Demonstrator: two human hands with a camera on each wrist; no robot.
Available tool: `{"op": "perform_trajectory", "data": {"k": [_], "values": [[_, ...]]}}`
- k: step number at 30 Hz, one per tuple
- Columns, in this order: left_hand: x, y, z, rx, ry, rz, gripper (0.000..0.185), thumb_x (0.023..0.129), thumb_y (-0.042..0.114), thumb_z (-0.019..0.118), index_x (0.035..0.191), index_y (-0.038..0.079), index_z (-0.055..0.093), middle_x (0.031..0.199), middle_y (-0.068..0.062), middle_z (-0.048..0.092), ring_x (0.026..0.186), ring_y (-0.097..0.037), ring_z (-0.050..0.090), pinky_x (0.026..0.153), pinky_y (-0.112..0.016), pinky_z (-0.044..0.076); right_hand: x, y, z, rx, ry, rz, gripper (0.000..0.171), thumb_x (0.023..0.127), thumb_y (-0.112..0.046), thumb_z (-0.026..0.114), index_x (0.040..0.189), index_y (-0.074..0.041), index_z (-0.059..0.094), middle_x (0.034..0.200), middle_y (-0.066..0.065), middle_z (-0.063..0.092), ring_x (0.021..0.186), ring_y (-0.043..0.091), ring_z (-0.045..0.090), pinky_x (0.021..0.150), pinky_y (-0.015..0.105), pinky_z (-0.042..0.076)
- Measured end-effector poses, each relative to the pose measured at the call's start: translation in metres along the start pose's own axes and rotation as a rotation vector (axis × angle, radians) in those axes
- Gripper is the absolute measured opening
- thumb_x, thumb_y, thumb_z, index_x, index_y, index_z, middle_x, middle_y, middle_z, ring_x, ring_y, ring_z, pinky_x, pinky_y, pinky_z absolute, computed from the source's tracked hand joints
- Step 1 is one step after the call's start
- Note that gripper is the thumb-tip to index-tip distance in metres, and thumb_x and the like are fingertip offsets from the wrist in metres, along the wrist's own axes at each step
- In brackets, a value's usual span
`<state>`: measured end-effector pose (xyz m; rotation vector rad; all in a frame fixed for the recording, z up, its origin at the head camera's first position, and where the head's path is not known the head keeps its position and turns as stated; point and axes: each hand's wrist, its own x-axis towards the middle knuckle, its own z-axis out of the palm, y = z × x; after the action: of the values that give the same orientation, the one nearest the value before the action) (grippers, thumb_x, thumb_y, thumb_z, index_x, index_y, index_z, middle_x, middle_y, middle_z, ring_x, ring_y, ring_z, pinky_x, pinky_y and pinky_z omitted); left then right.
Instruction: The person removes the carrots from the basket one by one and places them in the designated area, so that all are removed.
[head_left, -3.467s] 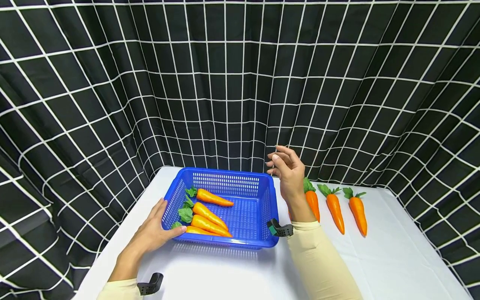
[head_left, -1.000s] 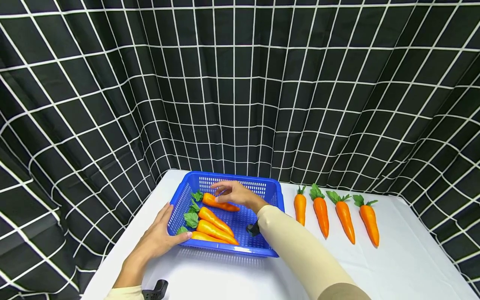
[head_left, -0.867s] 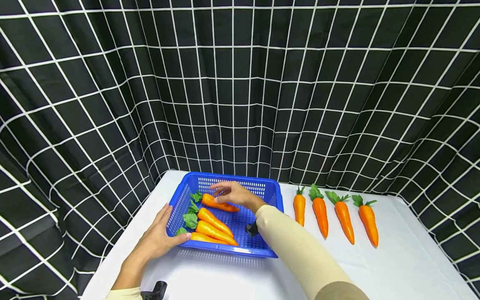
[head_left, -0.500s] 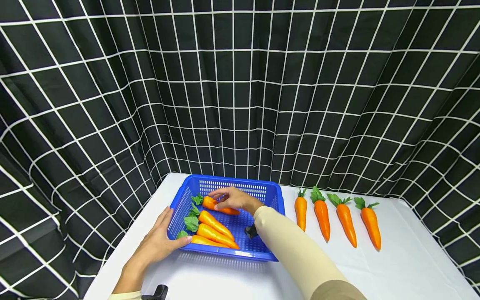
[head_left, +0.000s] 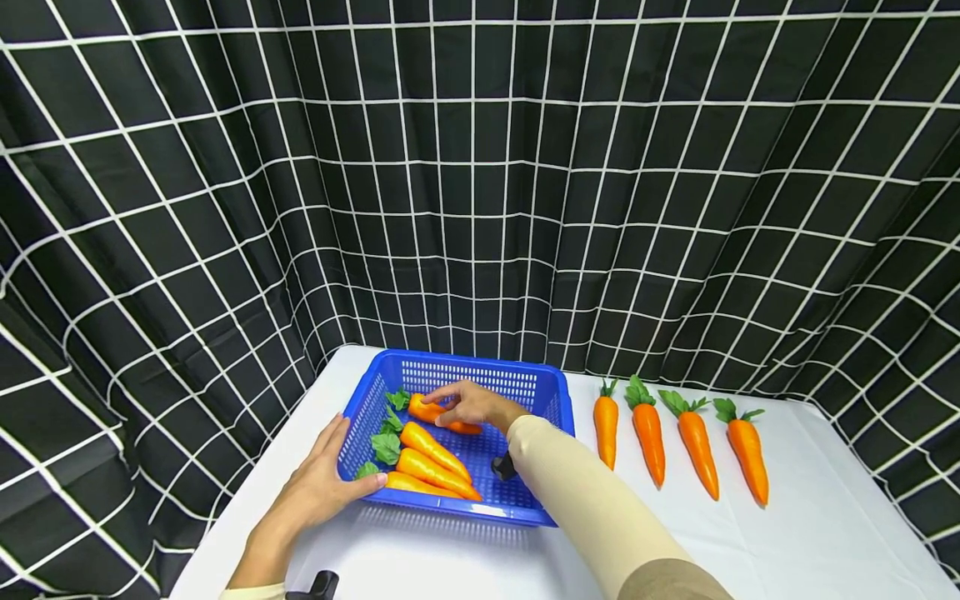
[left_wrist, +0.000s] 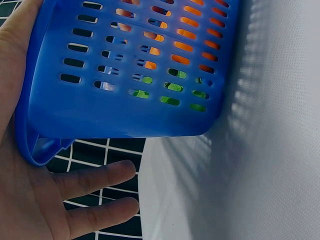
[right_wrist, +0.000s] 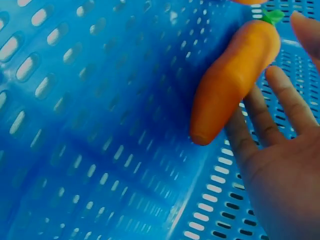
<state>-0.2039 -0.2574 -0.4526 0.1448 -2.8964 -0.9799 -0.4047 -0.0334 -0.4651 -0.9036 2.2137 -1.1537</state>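
Note:
My left hand (head_left: 311,492) rests on the front left corner of a blue perforated plastic basket (head_left: 480,360), thumb over the rim and fingers along the outside. In the left wrist view, two straight fingers (left_wrist: 102,217) extend past the corner. My right hand (head_left: 480,406) reaches inside to the farthest carrot (head_left: 426,409) in the basket. In the right wrist view, its long fingers lie against one side of that orange carrot (right_wrist: 237,80), while the thumb stands apart from it. Several other leafy-topped carrots (head_left: 431,471) lie side by side nearer the front wall.
Several more carrots (head_left: 649,442) lie in a row on the white table (head_left: 810,533), right of the basket, leaves toward the back. A black curtain (head_left: 495,208) with white grid lines encloses the back and sides.
My right hand has come from above the basket's right rim down to the far carrot inside, and has since shifted slightly over it. My left hand has stayed at the basket corner.

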Motion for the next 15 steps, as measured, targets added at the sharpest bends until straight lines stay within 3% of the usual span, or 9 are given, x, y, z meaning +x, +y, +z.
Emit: {"op": "perform_trajectory", "data": {"k": [7,15], "values": [[0.0010,0.0010,0.0001,0.007,0.009,0.004,0.113,0.073,0.063,0.073,0.154,0.006,0.018,0.159,-0.013,0.010,0.136,-0.047,0.025,0.101,-0.066,0.027,0.0010,0.0030,0.0018,-0.123,-0.004,0.012,0.043,0.079,-0.008,0.079,0.120,-0.022,0.071,0.125,0.003,0.061,0.116,0.026,0.053,0.100,0.039,0.041],[-0.0004,-0.0017,0.0018,-0.006,0.015,0.009,0.114,0.073,0.062,0.075,0.154,0.006,0.018,0.159,-0.013,0.010,0.137,-0.045,0.024,0.103,-0.065,0.025,0.0022,0.0070,0.0090,-0.350,-0.035,-0.047,0.053,0.079,-0.012,0.079,0.128,-0.026,0.065,0.114,0.005,0.065,0.105,0.020,0.058,0.093,0.033,0.045]]}}
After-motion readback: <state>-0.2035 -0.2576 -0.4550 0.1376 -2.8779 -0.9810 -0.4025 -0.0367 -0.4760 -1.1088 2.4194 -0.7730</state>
